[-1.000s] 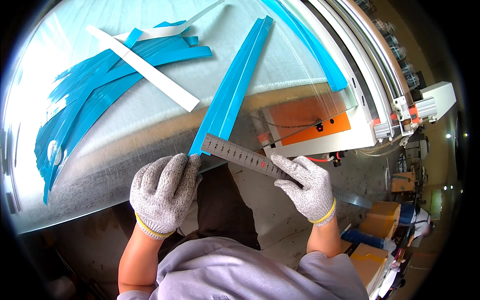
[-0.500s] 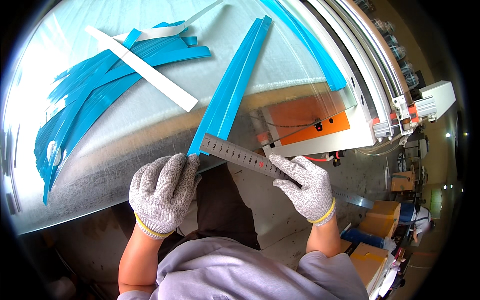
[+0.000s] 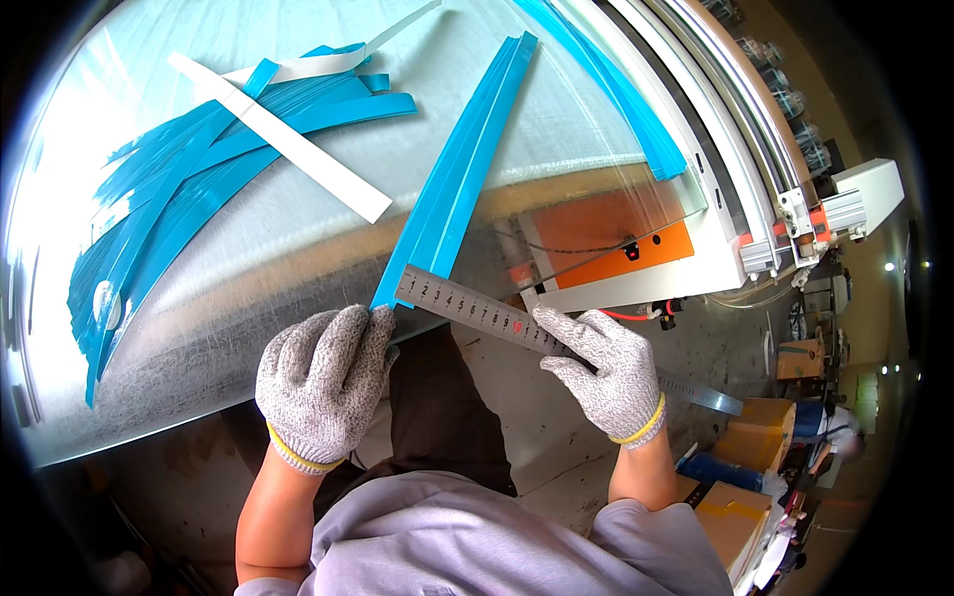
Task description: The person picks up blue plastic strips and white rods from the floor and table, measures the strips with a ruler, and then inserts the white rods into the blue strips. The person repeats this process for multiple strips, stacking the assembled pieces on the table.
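Note:
My left hand [image 3: 326, 382], in a grey knit glove with a yellow cuff, pinches the near end of a long blue plastic strip [image 3: 457, 174] at the glass table's front edge. This strip has lengthwise folds or layers and runs away toward the far side. Across its near end lies the end of a steel ruler [image 3: 477, 310]. My right hand [image 3: 608, 377], gloved alike, is closed around the ruler's middle, thumb below and fingers above. Beyond that hand the ruler's other end sticks out to the right. The left fingertips' exact hold is partly hidden.
A pile of blue strips [image 3: 189, 169] lies on the glass tabletop [image 3: 417, 149] at left, with a white strip [image 3: 288, 139] across it. More blue strips [image 3: 616, 89] lie at the far right beside a white machine frame [image 3: 725, 219]. Cardboard boxes [image 3: 730, 521] and another person [image 3: 840, 435] are at right.
My hands, the ruler and the blue strip hold nearly the same place, with only a tiny shift left. The person at the far right has moved slightly.

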`<state>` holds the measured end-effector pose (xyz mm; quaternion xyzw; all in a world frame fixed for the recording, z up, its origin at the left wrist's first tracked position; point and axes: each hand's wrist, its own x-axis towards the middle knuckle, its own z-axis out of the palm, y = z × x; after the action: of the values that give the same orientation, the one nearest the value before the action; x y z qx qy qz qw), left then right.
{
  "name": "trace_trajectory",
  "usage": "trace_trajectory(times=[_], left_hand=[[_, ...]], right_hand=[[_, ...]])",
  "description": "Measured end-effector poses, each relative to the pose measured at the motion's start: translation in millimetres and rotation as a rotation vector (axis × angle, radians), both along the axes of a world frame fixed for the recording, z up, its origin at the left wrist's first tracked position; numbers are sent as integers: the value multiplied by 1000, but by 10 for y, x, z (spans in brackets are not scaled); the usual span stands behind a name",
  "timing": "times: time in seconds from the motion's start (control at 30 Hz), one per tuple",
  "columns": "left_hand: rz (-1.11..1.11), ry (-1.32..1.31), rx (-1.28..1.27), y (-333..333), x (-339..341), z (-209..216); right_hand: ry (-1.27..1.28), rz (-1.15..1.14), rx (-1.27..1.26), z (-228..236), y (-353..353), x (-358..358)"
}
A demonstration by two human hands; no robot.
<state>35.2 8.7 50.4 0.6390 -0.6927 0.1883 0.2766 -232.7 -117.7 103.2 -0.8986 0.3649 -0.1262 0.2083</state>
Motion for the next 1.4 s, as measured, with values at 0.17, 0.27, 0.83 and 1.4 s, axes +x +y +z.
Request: trace_trajectory(times=[0.17,0.27,0.83,1.4], left_hand=[[0,1,-5,0,1,-8],[-9,8,-19,2,-2,1],[12,46,156,722,9,324],[1266,445,117,2894,2692,184]], right_hand=[[-8,-11,17,-19,4,-11],[-28,-4,4,-35,12,-20],[77,429,-506,312,731,511],[-260,121,-563,-376,51,915]])
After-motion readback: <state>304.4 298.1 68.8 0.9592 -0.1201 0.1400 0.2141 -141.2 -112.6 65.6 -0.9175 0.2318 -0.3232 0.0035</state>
